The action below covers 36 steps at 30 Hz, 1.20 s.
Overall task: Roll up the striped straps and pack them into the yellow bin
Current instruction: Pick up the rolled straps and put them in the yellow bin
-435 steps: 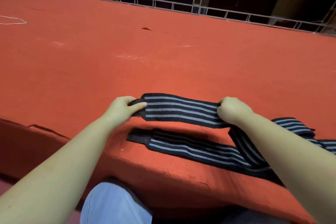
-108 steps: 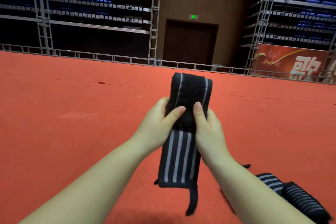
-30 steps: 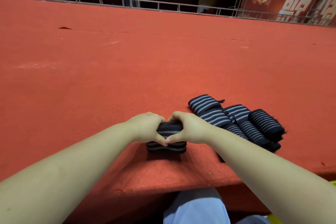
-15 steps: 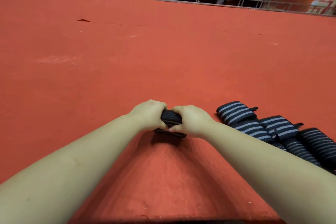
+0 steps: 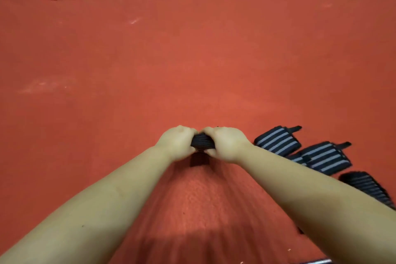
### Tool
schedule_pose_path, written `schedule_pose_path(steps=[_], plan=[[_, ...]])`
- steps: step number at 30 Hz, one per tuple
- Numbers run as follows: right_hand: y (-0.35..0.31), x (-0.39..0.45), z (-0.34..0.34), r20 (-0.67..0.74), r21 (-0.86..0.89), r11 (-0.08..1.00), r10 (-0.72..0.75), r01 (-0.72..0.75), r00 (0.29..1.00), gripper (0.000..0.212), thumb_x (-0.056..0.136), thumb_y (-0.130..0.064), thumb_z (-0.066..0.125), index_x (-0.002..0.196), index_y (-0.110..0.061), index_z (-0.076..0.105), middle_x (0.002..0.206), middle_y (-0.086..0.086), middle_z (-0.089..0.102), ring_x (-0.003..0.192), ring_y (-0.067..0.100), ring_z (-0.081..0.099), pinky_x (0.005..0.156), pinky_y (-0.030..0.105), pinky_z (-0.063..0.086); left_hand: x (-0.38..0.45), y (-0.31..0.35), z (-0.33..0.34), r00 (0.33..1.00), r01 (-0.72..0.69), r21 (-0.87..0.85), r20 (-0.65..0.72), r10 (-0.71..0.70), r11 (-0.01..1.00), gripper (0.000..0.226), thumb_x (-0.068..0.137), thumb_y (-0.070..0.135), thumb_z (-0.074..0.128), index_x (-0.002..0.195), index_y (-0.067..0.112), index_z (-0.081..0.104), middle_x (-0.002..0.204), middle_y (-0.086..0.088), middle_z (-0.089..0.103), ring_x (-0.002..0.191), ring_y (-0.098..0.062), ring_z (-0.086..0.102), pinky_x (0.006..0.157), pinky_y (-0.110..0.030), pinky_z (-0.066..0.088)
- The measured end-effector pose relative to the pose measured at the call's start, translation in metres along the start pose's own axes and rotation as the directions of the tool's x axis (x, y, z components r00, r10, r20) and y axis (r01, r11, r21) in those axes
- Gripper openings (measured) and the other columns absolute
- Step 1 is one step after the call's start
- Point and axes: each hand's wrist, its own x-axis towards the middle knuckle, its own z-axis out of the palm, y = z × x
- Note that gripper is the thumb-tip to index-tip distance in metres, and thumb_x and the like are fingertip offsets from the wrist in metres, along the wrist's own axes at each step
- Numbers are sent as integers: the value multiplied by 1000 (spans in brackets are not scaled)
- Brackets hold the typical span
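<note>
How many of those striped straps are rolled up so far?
4, maybe more. One roll sits gripped between the left hand and right hand. Three lie right of them: far, middle, near. The right forearm may hide another.

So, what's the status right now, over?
Left hand and right hand both grip the strap roll. Finished rolls lie right. Bin unseen.

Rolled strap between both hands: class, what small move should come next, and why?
Probably set the strap down beside the finished rolls: both the left hand and right hand grip it fully rolled, and no yellow bin is in view.
</note>
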Motion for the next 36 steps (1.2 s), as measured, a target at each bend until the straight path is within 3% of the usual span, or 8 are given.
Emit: schedule_pose_path(steps=[7,12,17,21,28,32,36], plan=[[27,-61,-76,32,82,975,207,-209,978,45,87,-37,55,127,-22,45,116,4,62,104,30,60,81,37,49,2,76,-73,991,-120,16,64,118,993,37,83,23,54,120,21,57,118,-5,63,110,-28,58,86,-37,48],[51,-112,-110,-12,110,920,380,-377,925,43,88,-36,55,128,-22,46,117,4,62,105,30,59,80,38,50,12,135,-99,954,-296,47,68,293,954,37,84,24,55,121,20,56,119,-5,63,111,-28,57,86,-36,46],[68,-192,-116,-76,226,775,618,-591,782,44,87,-32,56,129,-28,46,118,-1,63,107,27,60,81,36,50,12,213,-104,853,-516,34,105,511,856,40,80,18,55,120,23,56,118,-5,64,109,-28,59,85,-36,47],[88,-259,-113,-113,306,629,770,-715,629,48,86,-33,57,132,-30,45,122,0,62,111,27,58,82,34,47,7,286,-96,749,-659,18,98,655,752,40,81,20,56,121,21,56,119,-5,62,110,-28,57,86,-36,46],[121,-371,-79,-113,404,385,921,-830,373,51,88,-36,56,137,-32,42,131,-3,58,119,22,54,90,33,47,-15,406,-49,567,-815,-31,161,808,578,36,86,18,55,122,17,55,121,-7,60,112,-29,55,89,-36,42],[147,-420,-56,-86,432,288,956,-854,279,52,89,-34,56,139,-34,42,134,-7,55,122,19,51,90,30,44,-21,463,-15,506,-842,-88,211,836,532,39,84,16,52,123,20,54,122,-5,59,111,-28,56,86,-36,43],[178,-459,-34,-60,447,233,971,-864,231,52,89,-39,57,138,-36,42,134,-8,54,122,18,51,90,31,45,-17,513,15,449,-863,-121,264,854,491,41,83,11,50,123,20,54,122,-6,58,112,-28,56,90,-37,45]])
